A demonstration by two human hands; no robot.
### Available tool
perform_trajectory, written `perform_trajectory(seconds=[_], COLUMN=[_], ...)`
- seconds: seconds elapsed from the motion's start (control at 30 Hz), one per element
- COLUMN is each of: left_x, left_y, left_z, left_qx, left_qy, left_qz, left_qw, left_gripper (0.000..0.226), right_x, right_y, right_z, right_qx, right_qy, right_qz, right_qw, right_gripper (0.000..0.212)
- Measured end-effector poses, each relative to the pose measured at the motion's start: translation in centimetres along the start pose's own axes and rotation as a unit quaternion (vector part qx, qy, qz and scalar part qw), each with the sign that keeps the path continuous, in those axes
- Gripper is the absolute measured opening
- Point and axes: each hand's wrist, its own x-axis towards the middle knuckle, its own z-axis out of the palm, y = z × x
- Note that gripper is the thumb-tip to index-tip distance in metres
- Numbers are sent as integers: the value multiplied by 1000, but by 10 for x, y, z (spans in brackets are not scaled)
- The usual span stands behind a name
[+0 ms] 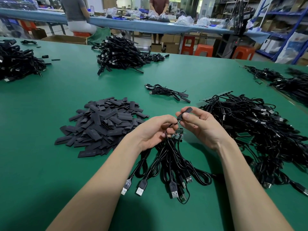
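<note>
At mid-frame the right hand (200, 125) pinches a short flat black heat-shrink sleeve (186, 111) between thumb and fingers, its upper end poking above the fingertips. Just left of it, the left hand (155, 130) curls round a bundle of black USB cables (166, 164). One thin wire seems to meet the sleeve's lower end. Small green circuit boards (177, 133) sit just below the sleeve. A pile of flat black sleeves (103, 124) lies further left on the green table mat (50, 164).
</note>
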Motion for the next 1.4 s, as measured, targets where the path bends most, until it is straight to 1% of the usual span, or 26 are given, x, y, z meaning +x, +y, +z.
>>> perform_trajectory(seconds=[0.13, 0.2, 0.23, 0.3, 0.37, 0.4, 0.47, 0.57, 0.73, 0.93, 1.13, 1.17, 1.3, 1.4], left_x=[2, 3, 3, 4, 4, 3, 2, 2, 2, 0, 1, 1, -1, -1], left_y=[-4, -6, -6, -4, -1, 0, -2, -5, -6, -6, -6, -5, 0, 2], left_z=[2, 4, 4, 3, 1, 1, 0, -2, 0, -3, -6, -6, -6, -9], left_qx=[27, 61, 96, 183, 251, 273, 289, 288, 304, 327, 337, 328, 250, 222], left_qy=[11, 39, 58, 93, 113, 116, 119, 133, 136, 132, 127, 123, 90, 71], left_qz=[23, 63, 98, 187, 268, 295, 320, 335, 351, 354, 365, 364, 341, 336], left_qw=[999, 995, 989, 961, 923, 908, 894, 887, 875, 866, 858, 863, 902, 913], left_gripper=[14, 7, 4, 11, 11, 10, 10, 9, 6, 7, 9, 9, 14, 15], right_x=[1, 1, 1, 2, 4, 5, 6, 6, 6, 7, 5, 5, 3, 3], right_y=[-3, -5, -6, -5, -5, -5, -5, -5, -4, -1, -2, -2, -4, -5], right_z=[-6, -8, -8, -7, -5, -4, -2, -2, -3, -1, 2, 2, 4, 6], right_qx=[-24, -35, -34, -18, 9, 22, 42, 58, 60, 48, 20, 20, 33, 39], right_qy=[-18, -4, 10, 40, 62, 67, 68, 67, 72, 74, 52, 49, 39, 21], right_qz=[-3, -15, -20, -25, -23, -19, -10, -4, -3, 3, 10, 11, 16, 25], right_qw=[1000, 999, 999, 999, 998, 997, 997, 996, 996, 996, 998, 999, 999, 999], right_gripper=[19, 19, 18, 15, 13, 14, 20, 22, 6, 6, 5, 5, 6, 7])
